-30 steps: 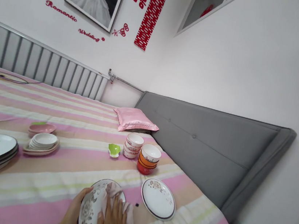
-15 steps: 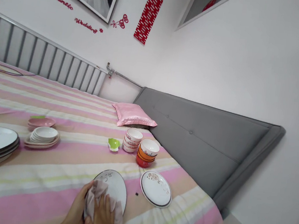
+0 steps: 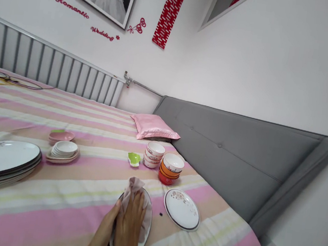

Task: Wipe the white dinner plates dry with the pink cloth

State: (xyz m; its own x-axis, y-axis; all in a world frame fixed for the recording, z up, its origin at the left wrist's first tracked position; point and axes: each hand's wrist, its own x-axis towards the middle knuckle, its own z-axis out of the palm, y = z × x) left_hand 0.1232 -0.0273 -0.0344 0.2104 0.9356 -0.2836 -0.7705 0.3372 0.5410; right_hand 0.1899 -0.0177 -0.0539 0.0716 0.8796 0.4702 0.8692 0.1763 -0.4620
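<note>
A white oval plate [image 3: 145, 239] with a dark rim is tilted up off the bed at the bottom centre. Gripping its left edge is my left hand [image 3: 103, 231], thumb along the rim. My right hand [image 3: 129, 225] presses a pale pink cloth [image 3: 134, 184] onto the plate's face, fingers straight and close together. Cloth and hand cover most of the plate, and part of the cloth is bunched above the fingertips. A second white plate [image 3: 182, 209] with a brown floral pattern lies to the right on the striped bedspread [image 3: 79, 212].
Large oval plates [image 3: 8, 155] are stacked at left. Behind them are small white dishes [image 3: 66, 147] and pink dishes [image 3: 62, 137]. A green leaf-shaped dish [image 3: 134, 159], patterned bowls [image 3: 154, 154] and coloured bowls [image 3: 171, 168] stand ahead. Beyond are a pink pillow [image 3: 155, 126] and grey headboard [image 3: 226, 151].
My right hand and the cloth have moved upward over the plate, covering more of its face. My left hand keeps its edge grip. The view has swung slightly left.
</note>
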